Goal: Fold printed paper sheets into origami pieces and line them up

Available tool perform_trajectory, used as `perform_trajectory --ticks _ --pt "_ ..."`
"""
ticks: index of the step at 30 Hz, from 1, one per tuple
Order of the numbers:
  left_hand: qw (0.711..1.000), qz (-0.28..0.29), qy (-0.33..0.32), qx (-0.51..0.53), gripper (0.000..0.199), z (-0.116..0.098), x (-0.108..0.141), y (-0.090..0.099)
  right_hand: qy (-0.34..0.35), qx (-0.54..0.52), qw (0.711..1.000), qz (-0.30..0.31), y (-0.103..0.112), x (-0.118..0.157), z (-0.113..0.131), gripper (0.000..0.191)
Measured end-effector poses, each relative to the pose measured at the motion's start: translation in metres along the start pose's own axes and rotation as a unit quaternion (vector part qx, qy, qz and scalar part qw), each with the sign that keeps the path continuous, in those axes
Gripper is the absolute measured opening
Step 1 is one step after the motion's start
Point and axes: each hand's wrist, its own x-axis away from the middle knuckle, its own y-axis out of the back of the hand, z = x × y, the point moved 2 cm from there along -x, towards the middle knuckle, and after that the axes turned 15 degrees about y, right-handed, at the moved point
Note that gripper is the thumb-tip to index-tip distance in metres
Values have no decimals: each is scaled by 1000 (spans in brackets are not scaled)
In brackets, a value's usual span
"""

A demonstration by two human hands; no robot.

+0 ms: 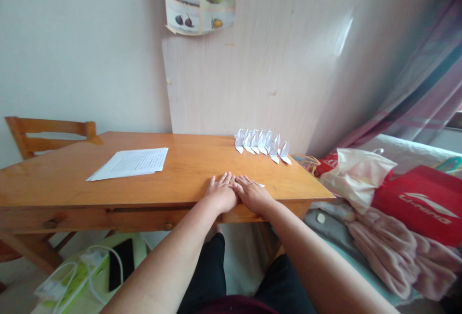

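My left hand [222,194] and my right hand [251,194] lie flat and side by side at the front edge of the wooden table, their fingers stretched out and touching. A small white paper tip [262,185] sticks out beyond my right hand; most of that piece is hidden under the hands. Behind and to the right, several folded paper figures [254,142] made from printed paper stand in a cluster. Well to the left of my hands rests a stack of printed paper sheets [137,162].
The wooden table [195,160] has drawers below its front edge and meets the wall behind. A chair [54,129] stands at the far left. On the right are a red bag [418,203], a white bag [355,174] and pink cloth [390,251]. White cables [92,275] lie lower left.
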Motion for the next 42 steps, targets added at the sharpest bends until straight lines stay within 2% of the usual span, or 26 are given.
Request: perform_trajectory --ticks 5,13,24,26,28,30,32,34,36,39,42 --pt "999 -11 34 -4 67 12 5 1 14 17 1000 14 -5 -1 -3 48" --pt "997 -29 68 -23 73 41 12 -1 -27 20 999 10 -9 -1 -3 54" --pt "994 -36 101 -31 73 72 27 9 -38 12 999 7 -8 -1 -1 53" --pt "992 -53 110 -28 69 74 28 11 -38 11 999 6 -8 -1 -1 53" --pt "988 -97 119 -23 62 73 28 14 -37 10 999 4 -8 -1 0 53" --pt "982 -155 103 -9 55 66 25 16 -36 11 999 2 -8 -1 0 53" --pt "981 -191 36 15 50 53 20 15 -37 13 999 1 -7 0 1 53" --pt "981 -182 -48 55 48 38 14 10 -40 16 999 1 -7 0 2 54" --pt "977 -164 -97 95 48 26 8 4 -42 18 999 0 -7 1 2 55" --pt "976 -150 -112 110 44 18 3 -4 -39 20 999 4 -7 1 2 55" --pt "976 -145 -109 119 44 19 4 -8 -31 21 999 12 -6 2 2 55"
